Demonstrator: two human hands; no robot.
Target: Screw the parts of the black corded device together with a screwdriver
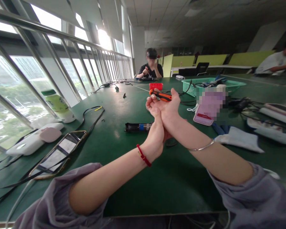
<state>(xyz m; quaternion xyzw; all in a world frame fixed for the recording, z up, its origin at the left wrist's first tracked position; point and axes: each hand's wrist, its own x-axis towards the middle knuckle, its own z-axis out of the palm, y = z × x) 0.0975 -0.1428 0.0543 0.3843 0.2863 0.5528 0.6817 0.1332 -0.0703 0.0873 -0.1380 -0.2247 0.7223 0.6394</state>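
My right hand (pixel 165 106) is turned palm up above the table, and an orange and black screwdriver (pixel 162 95) lies across its curled fingers. Only the handle shows; I see no shaft. My left hand (pixel 157 135) is closed around the right wrist from below, its thumb across the base of the palm. Behind the left hand, a black cylindrical device (pixel 134 127) with a blue band lies on the green table, its right end hidden by that hand.
A phone (pixel 58 156), white device (pixel 30 143), and green-capped bottle (pixel 59 106) stand left by the railing. A red box (pixel 156 86), green basket (pixel 189 88), pink phone (pixel 208 109) and cloth pieces (pixel 239 138) lie ahead and right. A person (pixel 151 68) works across the table.
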